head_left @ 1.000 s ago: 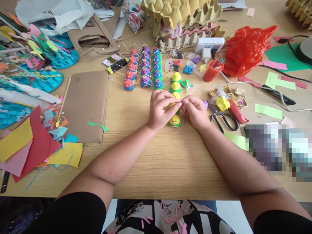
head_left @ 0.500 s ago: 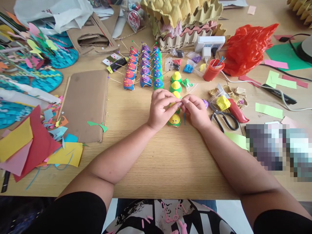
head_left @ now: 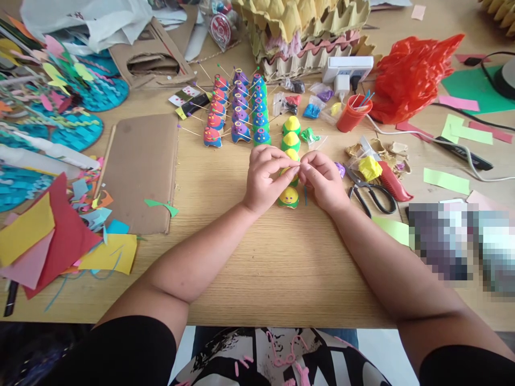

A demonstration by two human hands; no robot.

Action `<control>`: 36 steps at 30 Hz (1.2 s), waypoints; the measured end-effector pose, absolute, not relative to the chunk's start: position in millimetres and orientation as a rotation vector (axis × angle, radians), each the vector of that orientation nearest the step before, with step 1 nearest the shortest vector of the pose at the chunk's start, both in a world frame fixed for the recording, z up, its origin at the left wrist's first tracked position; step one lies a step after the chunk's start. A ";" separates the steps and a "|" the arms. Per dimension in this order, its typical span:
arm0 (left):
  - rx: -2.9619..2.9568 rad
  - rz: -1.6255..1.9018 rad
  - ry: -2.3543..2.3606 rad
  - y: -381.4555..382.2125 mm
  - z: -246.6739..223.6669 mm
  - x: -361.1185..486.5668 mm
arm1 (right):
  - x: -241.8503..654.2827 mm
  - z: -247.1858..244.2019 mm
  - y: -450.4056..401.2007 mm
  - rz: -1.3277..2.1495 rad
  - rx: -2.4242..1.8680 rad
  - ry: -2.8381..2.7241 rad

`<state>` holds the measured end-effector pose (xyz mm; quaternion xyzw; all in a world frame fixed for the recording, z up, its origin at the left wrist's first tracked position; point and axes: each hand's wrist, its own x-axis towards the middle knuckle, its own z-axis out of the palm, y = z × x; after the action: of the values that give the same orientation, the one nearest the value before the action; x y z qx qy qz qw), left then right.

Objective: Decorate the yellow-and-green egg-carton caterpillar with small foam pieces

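Note:
My left hand (head_left: 263, 179) and my right hand (head_left: 322, 179) meet fingertip to fingertip, both pinched closed. Whatever is between the fingertips is too small to make out. Beneath them runs a yellow-and-green egg-carton caterpillar (head_left: 288, 198), its near end bearing a smiling face; the hands hide part of its middle. To the left stand three finished-looking caterpillars with pin-like feelers: a red-and-blue one (head_left: 213, 136), a purple one (head_left: 240, 132) and a blue-and-green one (head_left: 261, 136). Green clay (head_left: 309, 135) lies beside the yellow caterpillar's far end.
Right of my hands lie black-handled scissors (head_left: 372, 197), yellow clay (head_left: 369, 168) and a red cup (head_left: 354, 113) of thin sticks. A cardboard sheet (head_left: 139, 171) and coloured paper scraps (head_left: 108, 252) lie left. Egg trays (head_left: 301, 32) are stacked behind, near a red plastic bag (head_left: 414, 80).
The view has shifted very slightly. Both hands keep their fingertips together over the yellow-and-green caterpillar, with hardly any movement.

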<state>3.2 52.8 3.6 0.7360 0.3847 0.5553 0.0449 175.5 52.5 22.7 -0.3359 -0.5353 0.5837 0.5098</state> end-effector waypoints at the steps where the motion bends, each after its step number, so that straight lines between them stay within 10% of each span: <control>1: 2.246 1.679 1.179 52.4 3.6 3.0 | 175.4 22.7 52.6 1.405 -0.814 -1.287; 36: 2.275 1.656 1.246 53.6 1.6 3.4 | 177.1 21.0 51.8 1.410 -0.807 -1.304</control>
<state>3.4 53.6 1.6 0.7390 0.4045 0.5378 0.0320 177.1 51.8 21.0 -0.3345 -0.5402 0.5842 0.5050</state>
